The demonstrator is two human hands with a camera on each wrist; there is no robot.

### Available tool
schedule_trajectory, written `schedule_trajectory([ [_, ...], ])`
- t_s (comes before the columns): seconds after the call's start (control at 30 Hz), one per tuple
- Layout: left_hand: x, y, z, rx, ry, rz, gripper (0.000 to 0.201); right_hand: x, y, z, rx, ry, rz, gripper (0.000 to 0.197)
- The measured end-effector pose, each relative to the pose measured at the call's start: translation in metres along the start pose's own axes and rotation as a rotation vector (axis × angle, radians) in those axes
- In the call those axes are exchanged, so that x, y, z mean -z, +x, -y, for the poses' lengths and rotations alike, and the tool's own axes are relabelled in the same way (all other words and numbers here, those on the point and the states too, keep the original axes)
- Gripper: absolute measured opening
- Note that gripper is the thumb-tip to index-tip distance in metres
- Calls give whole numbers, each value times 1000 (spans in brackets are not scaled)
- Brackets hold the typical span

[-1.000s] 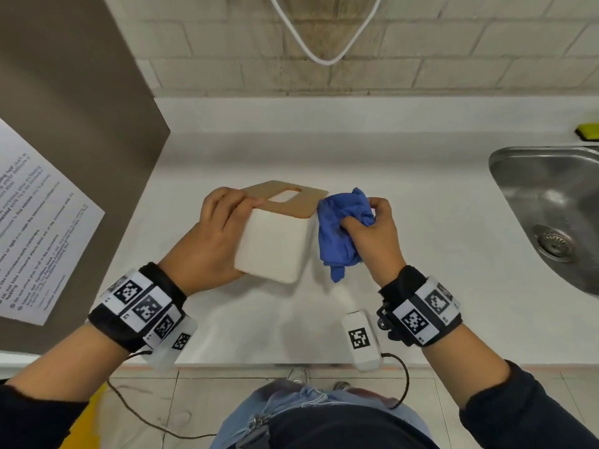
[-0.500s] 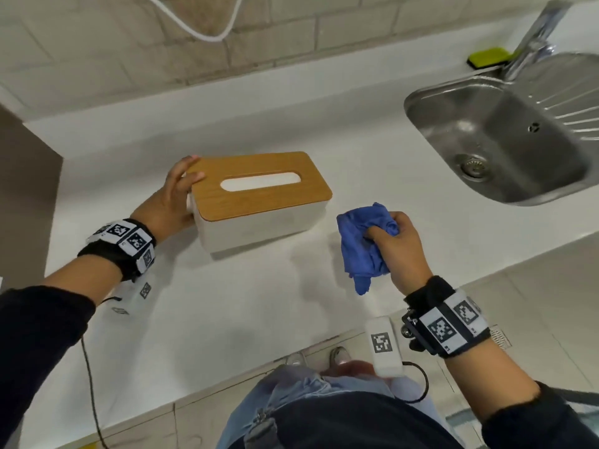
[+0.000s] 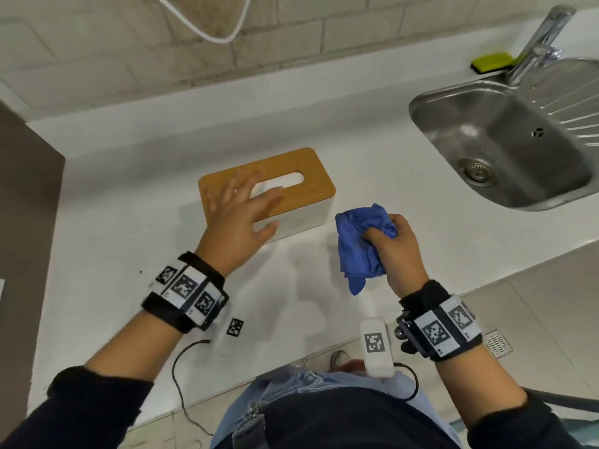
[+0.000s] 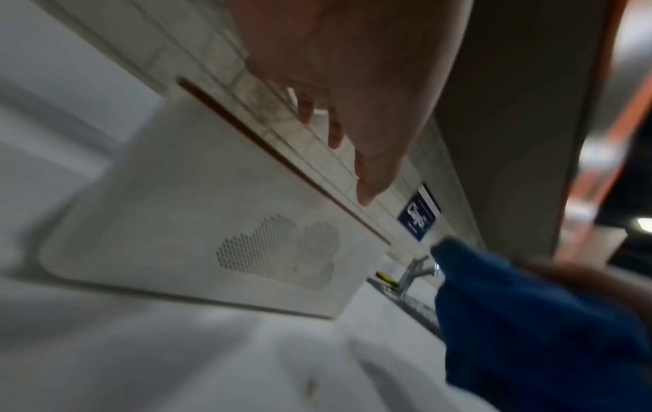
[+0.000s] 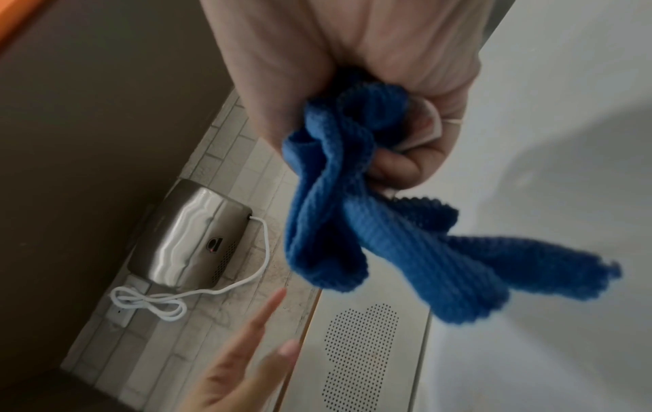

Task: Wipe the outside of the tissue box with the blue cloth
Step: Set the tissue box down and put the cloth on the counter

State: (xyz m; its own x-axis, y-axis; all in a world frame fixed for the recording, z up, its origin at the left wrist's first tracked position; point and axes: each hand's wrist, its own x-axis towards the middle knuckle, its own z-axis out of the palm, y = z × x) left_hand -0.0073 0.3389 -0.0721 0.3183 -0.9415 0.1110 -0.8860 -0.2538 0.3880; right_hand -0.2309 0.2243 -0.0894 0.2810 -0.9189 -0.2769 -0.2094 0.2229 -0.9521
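Observation:
The tissue box [image 3: 293,179], white with a wooden slotted lid, stands flat on the white counter [image 3: 129,254]. My left hand [image 3: 246,196] is over the lid's left half with straight, spread fingers, blurred; I cannot tell whether it touches. In the left wrist view the fingers [image 4: 367,178] are just off the lid edge, above the box's white side [image 4: 176,195] with its cloud-shaped perforation. My right hand [image 3: 385,234] grips the bunched blue cloth [image 3: 356,251] just right of the box, off the counter. In the right wrist view the cloth [image 5: 370,237] hangs from my fist above the box [image 5: 360,362].
A steel sink [image 3: 505,150] with a tap [image 3: 538,40] and a green sponge [image 3: 491,61] lies at the right. A brown panel [image 3: 26,222] bounds the counter on the left. A hand dryer [image 5: 190,237] with a white cord hangs on the brick wall.
The box, held tipped up a second ago, now stands on the counter. My left hand has left its left end and come over the lid. The right hand with the cloth has barely moved.

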Motion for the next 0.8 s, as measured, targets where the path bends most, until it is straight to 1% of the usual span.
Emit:
schedule_trajectory([
  [0.07, -19, 3, -15, 45, 76, 80, 48, 0, 3, -4, -12, -11, 30, 22],
  [0.13, -31, 9, -19, 101, 80, 87, 46, 7, 10, -6, -19, 0, 21, 15],
  [0.17, -34, 11, -20, 123, 66, 79, 44, 15, 17, -5, -16, 2, -14, 11],
  [0.2, -36, 12, -19, 139, 49, 65, 43, 26, 28, -4, 2, -21, -69, 10],
  [0.23, -38, 14, -17, 147, 38, 55, 42, 40, 43, -4, 37, -66, -136, 15],
  [0.3, -40, 14, -16, 146, 47, 48, 42, 75, 79, -5, 95, -212, -252, 21],
  [0.33, -41, 14, -16, 147, 53, 41, 42, 92, 96, -6, 105, -317, -292, 16],
  [0.37, -42, 14, -15, 153, 58, 32, 42, 109, 113, -9, 96, -436, -318, 7],
  [0.4, -43, 14, -15, 163, 59, 25, 42, 125, 127, -13, 65, -583, -331, 5],
  [0.47, -44, 14, -15, 177, 47, 6, 41, 148, 148, -25, -18, -932, -321, 24],
  [0.53, -45, 13, -17, 175, 27, -23, 40, 157, 156, -29, -96, -1167, -287, 42],
  [0.6, -45, 12, -17, 176, 27, -42, 39, 159, 154, -27, -104, -1254, -277, 60],
  [0.63, -46, 12, -16, 177, 29, -54, 39, 159, 149, -25, -68, -1250, -295, 66],
  [0.67, -47, 12, -16, 182, 15, -62, 39, 158, 142, -23, 1, -1231, -311, 67],
  [0.7, -48, 13, -16, 191, -23, -70, 40, 158, 130, -22, 111, -1193, -313, 61],
  [0.73, -49, 13, -15, 218, -74, -70, 42, 158, 116, -25, 236, -1128, -271, 50],
  [0.77, -50, 13, -17, 244, -139, -64, 44, 159, 99, -27, 351, -1027, -185, 32],
  [0.8, -53, 13, -17, 267, -185, -68, 46, 161, 79, -31, 403, -946, -56, 13],
])
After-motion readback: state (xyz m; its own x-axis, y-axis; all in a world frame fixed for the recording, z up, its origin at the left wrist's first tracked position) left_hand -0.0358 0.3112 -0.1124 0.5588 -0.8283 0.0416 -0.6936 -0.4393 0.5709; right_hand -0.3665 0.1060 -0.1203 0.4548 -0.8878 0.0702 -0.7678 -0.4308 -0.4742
